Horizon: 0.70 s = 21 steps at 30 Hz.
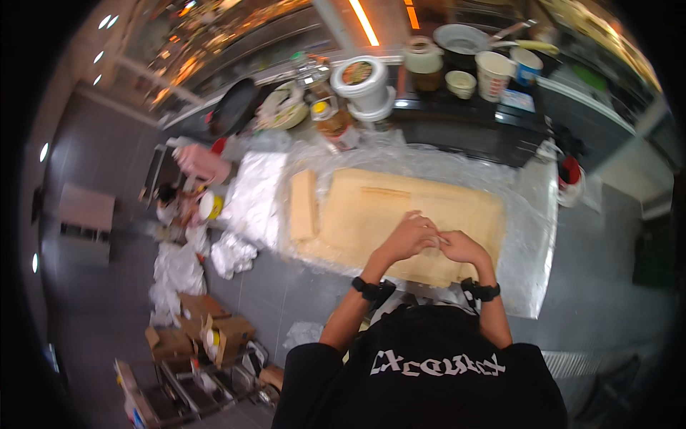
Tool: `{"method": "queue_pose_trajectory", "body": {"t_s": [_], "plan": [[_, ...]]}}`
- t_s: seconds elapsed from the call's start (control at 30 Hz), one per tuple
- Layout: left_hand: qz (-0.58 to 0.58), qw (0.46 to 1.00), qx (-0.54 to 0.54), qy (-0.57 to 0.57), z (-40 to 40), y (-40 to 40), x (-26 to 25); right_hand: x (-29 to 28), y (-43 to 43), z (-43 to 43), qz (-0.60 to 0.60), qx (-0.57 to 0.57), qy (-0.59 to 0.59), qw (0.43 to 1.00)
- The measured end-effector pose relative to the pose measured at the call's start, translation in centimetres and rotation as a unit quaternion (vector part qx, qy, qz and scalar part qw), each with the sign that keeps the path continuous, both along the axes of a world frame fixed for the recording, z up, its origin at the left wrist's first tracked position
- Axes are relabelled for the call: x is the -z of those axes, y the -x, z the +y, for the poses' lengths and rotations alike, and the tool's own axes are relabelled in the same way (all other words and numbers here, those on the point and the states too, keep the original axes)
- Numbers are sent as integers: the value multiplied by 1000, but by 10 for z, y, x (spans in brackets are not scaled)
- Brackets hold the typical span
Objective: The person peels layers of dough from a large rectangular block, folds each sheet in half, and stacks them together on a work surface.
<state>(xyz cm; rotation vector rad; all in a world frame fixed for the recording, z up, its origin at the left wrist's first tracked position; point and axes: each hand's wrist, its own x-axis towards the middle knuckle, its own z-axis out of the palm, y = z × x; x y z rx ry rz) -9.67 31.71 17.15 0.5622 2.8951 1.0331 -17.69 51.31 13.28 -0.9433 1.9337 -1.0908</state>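
Observation:
My left hand [411,236] and my right hand [460,246] meet above a wide, pale yellow layered sheet [370,220], which may be dough or tofu skin. Their fingertips touch; whether something small is between them cannot be told. The sheet lies on clear plastic film [514,214] over a metal-topped table [538,268]. A darker strip marks the sheet beyond my hands. To its left stands a narrow block [303,206] of similar pale material, beside a silvery foil sheet [262,193].
Behind the sheet are a white lidded bucket [367,88], an oil bottle [335,126], a frying pan [233,107] and a black stove [450,126] with containers. Crumpled foil [233,254], cardboard boxes [230,335] and a metal rack [187,381] are at left. Another person [174,201] is at far left.

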Motion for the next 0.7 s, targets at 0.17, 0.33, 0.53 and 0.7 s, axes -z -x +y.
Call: {"method": "queue_pose_trajectory", "body": {"t_s": [0.17, 0.33, 0.53, 0.7], "plan": [[-23, 992, -119, -24, -4, -30, 10, -31, -4, -13, -255, 46, 69, 963], [0, 890, -366, -270, -3, -53, 16, -23, -11, -33, -253, 116, 210, 937], [0, 882, -374, -287, -25, -56, 44, -18, -45, -69, -57, 129, 217, 966], [40, 888, -315, -333, -53, -45, 40, -12, -42, -91, -20, 148, 251, 957]]}}
